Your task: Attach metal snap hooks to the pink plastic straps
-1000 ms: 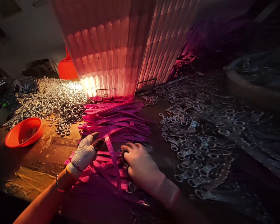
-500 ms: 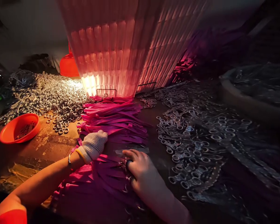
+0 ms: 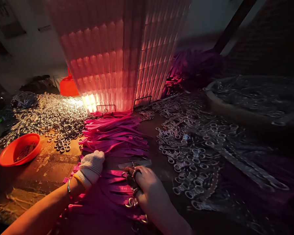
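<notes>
My left hand, in a white knitted glove, is closed in a fist over the left ends of the magenta straps. What its fingers hold is hidden. Bare, my right hand curls round a dark object with a brownish part, whose kind I cannot make out. It is beside the right ends of the same straps. Metal rings sit at several strap ends just below my right fingers. Farther off, a second layered bundle of magenta straps lies above both hands.
At left are an orange bowl with small pieces and a heap of metal rings under a red lamp. Ribbed translucent panels stand behind. Metal ring fittings spread at right, near a large round container.
The view has shifted, and both hands sit slightly lower in it. Beside my right hand, the brownish part of the dark object and the rings on the straps show more clearly.
</notes>
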`<state>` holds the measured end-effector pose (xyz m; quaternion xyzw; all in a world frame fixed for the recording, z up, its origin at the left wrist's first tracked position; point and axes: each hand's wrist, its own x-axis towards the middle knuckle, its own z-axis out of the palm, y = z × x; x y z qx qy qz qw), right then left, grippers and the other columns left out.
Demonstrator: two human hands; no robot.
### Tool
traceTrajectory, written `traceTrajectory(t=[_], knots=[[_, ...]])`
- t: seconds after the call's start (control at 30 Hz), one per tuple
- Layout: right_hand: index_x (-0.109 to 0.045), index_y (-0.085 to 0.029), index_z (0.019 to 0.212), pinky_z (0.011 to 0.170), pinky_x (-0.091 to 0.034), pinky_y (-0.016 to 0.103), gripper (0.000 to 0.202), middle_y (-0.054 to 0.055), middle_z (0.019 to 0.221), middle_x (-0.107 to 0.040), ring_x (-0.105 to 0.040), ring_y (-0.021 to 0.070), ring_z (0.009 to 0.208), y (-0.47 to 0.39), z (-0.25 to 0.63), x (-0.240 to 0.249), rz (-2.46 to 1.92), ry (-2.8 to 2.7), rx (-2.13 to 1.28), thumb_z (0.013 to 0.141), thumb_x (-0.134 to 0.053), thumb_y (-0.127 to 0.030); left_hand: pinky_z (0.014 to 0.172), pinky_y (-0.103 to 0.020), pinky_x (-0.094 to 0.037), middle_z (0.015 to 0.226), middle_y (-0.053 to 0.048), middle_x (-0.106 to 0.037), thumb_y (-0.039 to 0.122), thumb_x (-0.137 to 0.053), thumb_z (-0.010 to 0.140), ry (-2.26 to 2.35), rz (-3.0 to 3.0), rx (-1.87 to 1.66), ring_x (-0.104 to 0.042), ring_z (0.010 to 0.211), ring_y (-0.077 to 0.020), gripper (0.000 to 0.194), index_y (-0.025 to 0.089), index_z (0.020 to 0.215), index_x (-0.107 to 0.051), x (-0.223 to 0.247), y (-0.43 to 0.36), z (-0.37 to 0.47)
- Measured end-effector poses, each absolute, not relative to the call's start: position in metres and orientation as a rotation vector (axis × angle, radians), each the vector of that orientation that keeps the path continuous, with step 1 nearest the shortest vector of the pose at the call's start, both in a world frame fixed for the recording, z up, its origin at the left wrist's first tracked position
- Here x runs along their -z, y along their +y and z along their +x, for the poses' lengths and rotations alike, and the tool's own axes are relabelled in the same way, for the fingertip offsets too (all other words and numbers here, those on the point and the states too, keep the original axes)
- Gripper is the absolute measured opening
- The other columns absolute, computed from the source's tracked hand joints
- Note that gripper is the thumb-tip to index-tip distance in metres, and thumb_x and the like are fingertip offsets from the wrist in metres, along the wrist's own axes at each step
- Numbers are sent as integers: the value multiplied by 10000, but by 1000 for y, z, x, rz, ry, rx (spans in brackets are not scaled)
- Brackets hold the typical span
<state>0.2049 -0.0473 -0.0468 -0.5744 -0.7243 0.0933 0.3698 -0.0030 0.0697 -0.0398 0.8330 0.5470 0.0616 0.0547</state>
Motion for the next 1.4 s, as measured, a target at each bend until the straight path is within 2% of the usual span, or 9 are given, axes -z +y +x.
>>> traceTrajectory(t=[0.13,0.23,0.37,0.63,0.77,0.83,0.93,1.07,1.4], knots=[[-695,-194,1025,773,-477,330,340,86,924,-673,-599,228,872,-52,202,42,-1454,-1920,-243,776,-528,-35,745,-426,-568,1148,-218,-668,38,-422,889,1690,2626,-27,-701,855,-291,432,121,1255,-638,43,68,17],[-692,-208,1091,762,-476,320,360,80,920,-679,-609,228,861,-56,206,40,-1490,-1939,-214,796,-550,-57,661,-396,-562,1234,-199,-633,107,-345,963,1667,2694,20,-704,761,-257,478,233,1363,-574,42,68,27],[-698,-250,1099,763,-483,318,346,78,942,-695,-628,235,868,-61,211,40,-1556,-1954,-153,837,-539,-89,619,-400,-553,1238,-203,-636,185,-358,984,1634,2702,60,-705,722,-272,420,270,1286,-636,39,78,26],[-669,-300,1192,813,-492,346,455,76,1007,-708,-636,259,937,-64,211,35,-1574,-1924,-131,809,-533,-94,716,-421,-562,1274,-241,-621,43,-465,851,1568,2593,-100,-695,797,-257,384,144,1169,-655,31,99,20],[-662,-248,1188,798,-484,328,502,77,984,-697,-626,247,917,-64,213,32,-1550,-1872,-257,741,-533,-59,825,-337,-543,1100,-146,-691,88,-521,849,1432,2507,-263,-660,897,-200,237,139,1055,-624,13,86,20],[-673,-234,1145,786,-482,326,499,75,962,-690,-617,241,907,-63,212,28,-1537,-1838,-312,722,-498,-33,659,-244,-530,961,-78,-705,191,-515,896,1324,2244,-340,-623,714,-130,197,159,1077,-586,1,69,21],[-677,-221,1114,804,-476,335,515,75,966,-681,-602,237,925,-61,210,22,-1530,-1822,-371,695,-460,-14,382,-174,-316,691,15,-615,360,-545,904,1098,1582,-337,-392,417,-60,254,163,1061,-575,-15,38,24],[-686,-214,1059,791,-458,337,485,68,922,-669,-583,233,900,-58,207,16,-1556,-1875,-398,680,-449,-25,344,-167,-216,472,77,-417,482,-631,840,995,1224,-299,-317,362,-54,319,168,812,-576,-23,11,28],[-651,-182,725,598,-270,361,168,113,770,-630,-475,222,691,-58,194,11,-1667,-2261,221,698,-566,-39,376,-199,-214,518,66,-435,474,-574,875,949,1338,-300,-291,384,-58,326,186,729,-522,-19,5,27]])
